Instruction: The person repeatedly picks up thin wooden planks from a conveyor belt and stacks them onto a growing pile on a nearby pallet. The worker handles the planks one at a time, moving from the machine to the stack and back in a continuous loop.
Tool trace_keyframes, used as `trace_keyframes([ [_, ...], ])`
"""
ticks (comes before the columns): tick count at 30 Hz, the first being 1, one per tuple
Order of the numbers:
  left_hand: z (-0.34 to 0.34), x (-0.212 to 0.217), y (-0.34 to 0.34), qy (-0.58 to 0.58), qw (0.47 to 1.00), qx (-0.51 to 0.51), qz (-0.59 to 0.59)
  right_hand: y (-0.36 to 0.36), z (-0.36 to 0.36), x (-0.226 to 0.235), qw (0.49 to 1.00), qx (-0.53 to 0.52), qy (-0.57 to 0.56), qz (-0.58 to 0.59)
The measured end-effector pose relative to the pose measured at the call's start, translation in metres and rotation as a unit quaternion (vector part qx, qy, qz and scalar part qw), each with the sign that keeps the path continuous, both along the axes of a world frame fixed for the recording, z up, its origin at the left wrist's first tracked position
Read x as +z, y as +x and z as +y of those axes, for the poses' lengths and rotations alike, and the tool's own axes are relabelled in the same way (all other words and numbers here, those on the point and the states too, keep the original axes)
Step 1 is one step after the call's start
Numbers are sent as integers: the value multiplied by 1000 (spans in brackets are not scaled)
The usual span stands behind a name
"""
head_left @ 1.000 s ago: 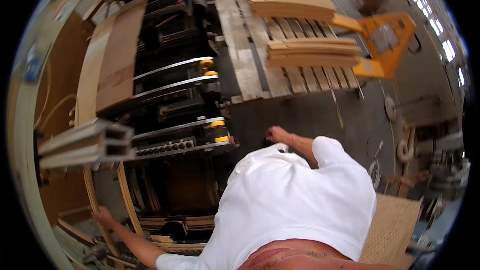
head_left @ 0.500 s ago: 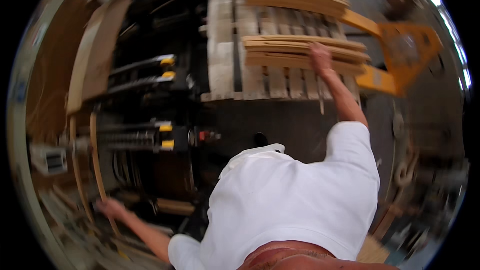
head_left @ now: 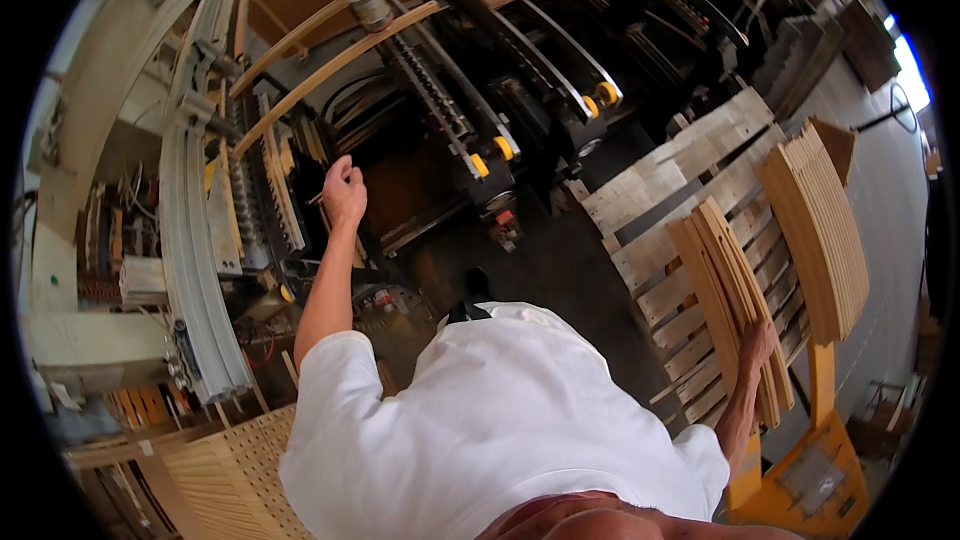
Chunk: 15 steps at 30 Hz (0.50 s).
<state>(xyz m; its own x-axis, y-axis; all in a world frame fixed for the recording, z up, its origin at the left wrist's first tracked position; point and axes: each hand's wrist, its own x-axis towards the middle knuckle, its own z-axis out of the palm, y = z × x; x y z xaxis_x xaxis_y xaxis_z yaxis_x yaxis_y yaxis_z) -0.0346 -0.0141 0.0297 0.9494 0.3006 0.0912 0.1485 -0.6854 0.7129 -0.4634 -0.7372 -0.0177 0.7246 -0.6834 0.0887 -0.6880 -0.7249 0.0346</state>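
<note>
Currently the right hand (head_left: 757, 342) is on the smaller stack of wooden slats (head_left: 722, 285), near its lower end; fingers touch the upper pieces, but can't tell whether they grip or just rest. That stack lies on the slatted pallet (head_left: 645, 208), right side of view, pieces a bit fanned. Beside it, the larger stack (head_left: 815, 235), neatly layered, also on the pallet. Yellow pallet jack (head_left: 815, 480) at the pallet's lower right end.

Left hand (head_left: 345, 192) is raised well apart from the slats, fingers loosely curled; can't tell if anything small is in it. Nearest is the dark machine (head_left: 420, 190), with metal rails and yellow rollers (head_left: 605, 93) farther up. Two curved wooden strips (head_left: 340, 78) extend beyond that hand. Perforated board (head_left: 255, 460) lower left. Person wears a white shirt (head_left: 510, 410).
</note>
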Motion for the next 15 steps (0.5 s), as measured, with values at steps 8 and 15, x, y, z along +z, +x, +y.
trace_keyframes([
  [8,61,8,145,240,970,-15,45,79,92,72,972,152,-18,-180],
  [15,84,34,265,329,937,-25,114,207,231,138,941,247,105,-206],
])
